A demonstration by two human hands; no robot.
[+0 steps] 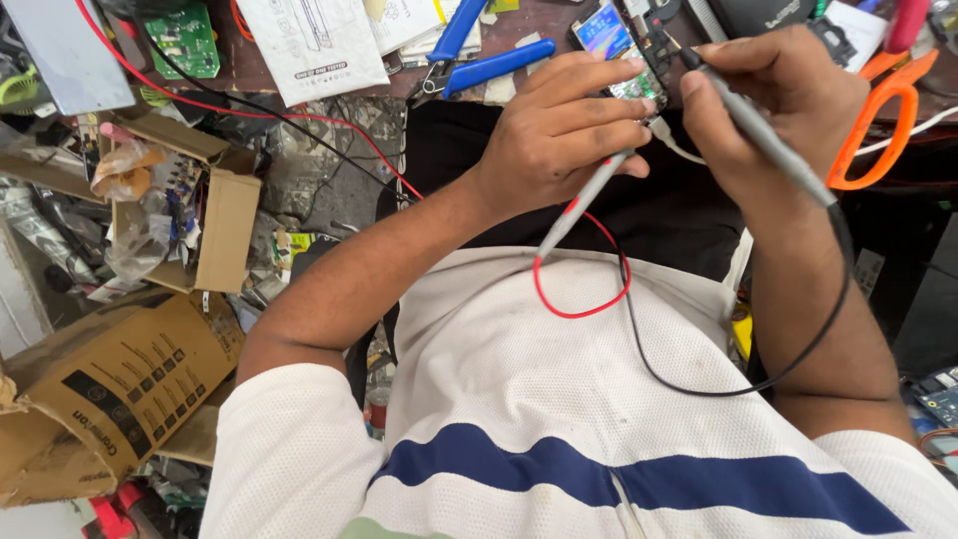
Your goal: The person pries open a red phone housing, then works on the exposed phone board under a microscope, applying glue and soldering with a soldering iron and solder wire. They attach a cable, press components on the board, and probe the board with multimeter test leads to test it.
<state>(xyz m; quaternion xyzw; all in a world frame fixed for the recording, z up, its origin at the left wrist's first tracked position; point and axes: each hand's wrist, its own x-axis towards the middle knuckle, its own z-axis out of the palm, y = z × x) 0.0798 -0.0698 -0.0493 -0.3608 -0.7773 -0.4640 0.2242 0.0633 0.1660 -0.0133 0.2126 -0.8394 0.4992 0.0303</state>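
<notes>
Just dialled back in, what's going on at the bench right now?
A person in a white shirt with a blue stripe is probing a small circuit board with a blue screen at the bench edge. The left hand rests on the board with a grey test probe on a red lead in its grip. The right hand pinches a grey probe on a black lead, tip at the board. Blue-handled pliers and orange-handled scissors lie nearby.

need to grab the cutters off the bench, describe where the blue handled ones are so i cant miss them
Look along the far edge of the workbench, just beyond the left hand. The blue-handled cutters lie there beside a white printed sheet. Their blue grips set them apart from the orange-handled scissors by the right hand.
</notes>
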